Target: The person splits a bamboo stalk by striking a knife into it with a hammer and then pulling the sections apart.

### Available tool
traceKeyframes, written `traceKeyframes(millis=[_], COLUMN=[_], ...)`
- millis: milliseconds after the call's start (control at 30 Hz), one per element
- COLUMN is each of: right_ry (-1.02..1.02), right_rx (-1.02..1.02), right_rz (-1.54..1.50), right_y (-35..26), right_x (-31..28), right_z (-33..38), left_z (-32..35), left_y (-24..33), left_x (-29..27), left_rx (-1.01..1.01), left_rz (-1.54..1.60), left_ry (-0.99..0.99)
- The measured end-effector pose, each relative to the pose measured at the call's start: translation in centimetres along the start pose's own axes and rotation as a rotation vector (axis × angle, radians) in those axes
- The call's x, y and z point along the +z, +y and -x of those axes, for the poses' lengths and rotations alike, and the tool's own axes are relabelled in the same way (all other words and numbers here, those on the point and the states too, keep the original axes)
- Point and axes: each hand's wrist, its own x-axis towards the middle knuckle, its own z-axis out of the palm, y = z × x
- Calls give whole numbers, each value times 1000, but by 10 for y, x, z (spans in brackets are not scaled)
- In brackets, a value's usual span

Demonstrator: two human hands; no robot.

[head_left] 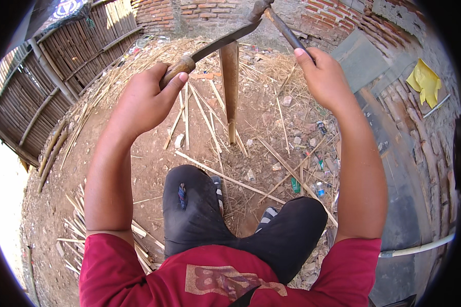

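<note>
Bare dirt ground point(148, 169) strewn with bamboo strips point(200, 110) and straw fills the middle of the head view, with a bamboo fence point(61, 66) at upper left, a brick wall point(200, 13) along the top and a yellow cloth point(424, 82) at upper right. At upper centre, an upright bamboo slat point(230, 87) stands with its foot on the ground just above the person's knees. The left hand point(146, 100), left of centre, is closed in a fist around the wooden handle of a knife point(215, 46), whose blade runs up and right across the slat's top. The right hand point(322, 77), at upper right, is closed on a dark rod point(284, 30) that meets the blade's tip at the top edge. Black trousers point(200, 215) and a red shirt point(215, 279) fill the bottom.
</note>
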Motion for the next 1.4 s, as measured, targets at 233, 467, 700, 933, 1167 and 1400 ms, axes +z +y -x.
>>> traceKeyframes(millis=[233, 467, 700, 933, 1167, 1400], right_ry=[153, 131, -33, 217, -2, 151], right_rx=[-73, -30, -11, -61, 38, -9], right_rz=[-82, -64, 82, -169, 46, -114], right_y=[-2, 6, 17, 6, 32, 27], right_x=[-7, -12, 15, -6, 3, 17], right_z=[1, -6, 4, 3, 5, 2], left_z=[7, 9, 11, 13, 10, 13], left_y=[2, 0, 7, 2, -5, -3], left_x=[3, 5, 9, 14, 20, 26], left_rx=[-17, -64, -37, -49, -92, -35], left_rz=[72, 46, 13, 51, 101, 134], left_ry=[-26, -63, -44, -41, -50, -55])
